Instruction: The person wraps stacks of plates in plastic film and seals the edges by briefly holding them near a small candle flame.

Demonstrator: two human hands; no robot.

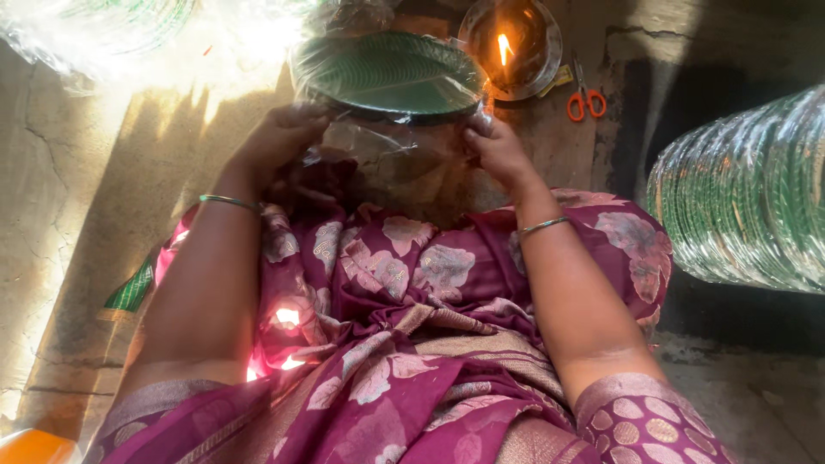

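Seated person, both hands raised over the lap. Left hand (279, 137) and right hand (497, 148) each pinch the clear plastic bag (387, 150) at its sides, grip clamped on the film. Inside the bag sits a stack of green leaf-pattern plates (387, 73), held in the far middle of the scene. Just beyond it, a small lit flame in a round metal dish (516, 51) on the floor. Orange-handled scissors (586, 101) lie right of the dish. Big wrapped roll of green plates (748, 198) at far right. Another wrapped pack (94, 30) at far left.
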